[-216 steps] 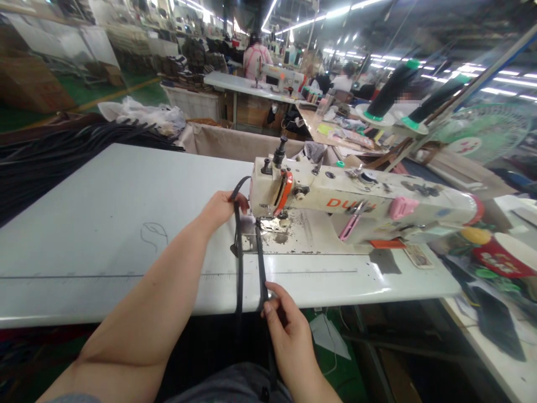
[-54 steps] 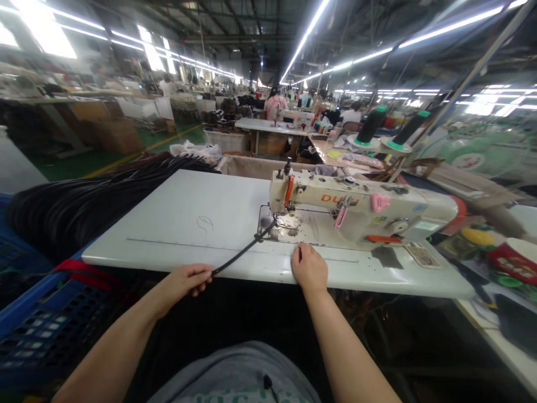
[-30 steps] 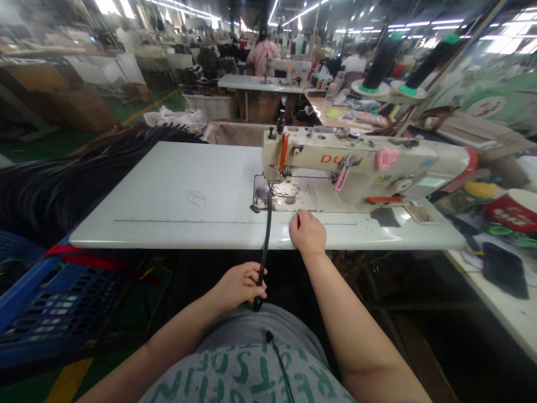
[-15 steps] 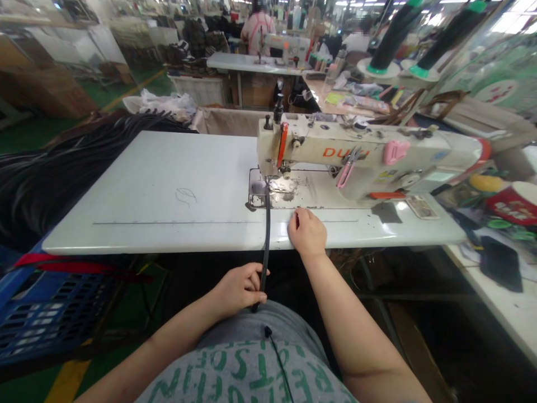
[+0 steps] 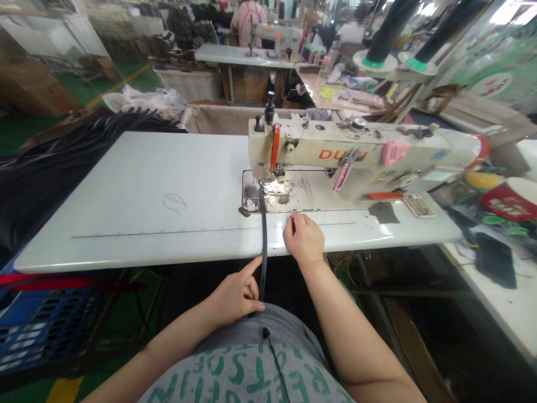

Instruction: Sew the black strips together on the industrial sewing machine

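Observation:
A narrow black strap runs from under the needle area of the white sewing machine over the table's front edge towards my lap. Beside its lower part is my left hand, index finger stretched out along the strap, thumb at its lower end, the other fingers curled. My right hand rests closed on the front of the white table, right of the strap and apart from it; nothing shows in it.
Black straps are heaped left of the table, above a blue crate. Pink-handled snips hang on the machine. A phone lies at the right. A person is at another machine behind.
My left index finger has stretched out forward along the strap from its earlier bent grip. The view has shifted slightly; my right hand stays on the table edge.

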`<state>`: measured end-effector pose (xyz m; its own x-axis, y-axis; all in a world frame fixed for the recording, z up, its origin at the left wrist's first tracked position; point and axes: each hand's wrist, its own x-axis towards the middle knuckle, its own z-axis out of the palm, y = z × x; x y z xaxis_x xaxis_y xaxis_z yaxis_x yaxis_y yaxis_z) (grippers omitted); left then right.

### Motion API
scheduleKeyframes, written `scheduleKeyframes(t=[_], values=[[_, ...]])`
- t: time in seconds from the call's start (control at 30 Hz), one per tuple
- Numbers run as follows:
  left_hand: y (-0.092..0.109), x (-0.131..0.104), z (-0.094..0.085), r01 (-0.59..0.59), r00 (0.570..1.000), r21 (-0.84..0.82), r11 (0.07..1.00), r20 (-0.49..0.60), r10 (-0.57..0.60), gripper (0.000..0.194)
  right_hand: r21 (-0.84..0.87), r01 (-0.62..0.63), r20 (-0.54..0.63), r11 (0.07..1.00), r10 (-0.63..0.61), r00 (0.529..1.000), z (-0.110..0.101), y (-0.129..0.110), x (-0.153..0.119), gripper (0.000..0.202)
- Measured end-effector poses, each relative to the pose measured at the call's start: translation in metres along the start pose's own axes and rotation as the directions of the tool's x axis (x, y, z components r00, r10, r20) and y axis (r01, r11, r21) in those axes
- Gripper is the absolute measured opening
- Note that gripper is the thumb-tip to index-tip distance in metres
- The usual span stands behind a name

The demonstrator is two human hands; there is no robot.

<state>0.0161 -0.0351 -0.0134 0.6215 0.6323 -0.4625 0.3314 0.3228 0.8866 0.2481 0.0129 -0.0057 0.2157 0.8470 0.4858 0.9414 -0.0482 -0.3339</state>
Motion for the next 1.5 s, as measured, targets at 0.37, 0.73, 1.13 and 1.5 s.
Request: scheduleKeyframes(t=[0.37,0.73,1.13,1.5], values=[[-0.001,0.007,0.000,-0.020,0.993,-0.071,0.997,0.118,0.029,0.120,0.531,-0.337,0.445,0.777,0.082,0.892,-0.055,-0.039,-0.077,0.017],[0.074,0.062,0.007,-0.148,0.987,-0.533,0.833,-0.030,0.156,0.043,0.583,-0.747,0.738,0.321,0.176,0.651,-0.083,-0.005,-0.086,0.045],[0.092,0.110,-0.001,-0.235,0.920,-0.310,0.921,-0.377,0.108,0.058,0.617,-0.730,0.667,0.293,0.297,0.683,-0.080,0.021,-0.082,0.035],[0.091,0.112,0.001,-0.280,0.897,-0.327,0.903,-0.424,0.125,0.053,0.626,-0.705,0.627,0.334,0.323,0.709,-0.078,0.033,-0.074,0.022]])
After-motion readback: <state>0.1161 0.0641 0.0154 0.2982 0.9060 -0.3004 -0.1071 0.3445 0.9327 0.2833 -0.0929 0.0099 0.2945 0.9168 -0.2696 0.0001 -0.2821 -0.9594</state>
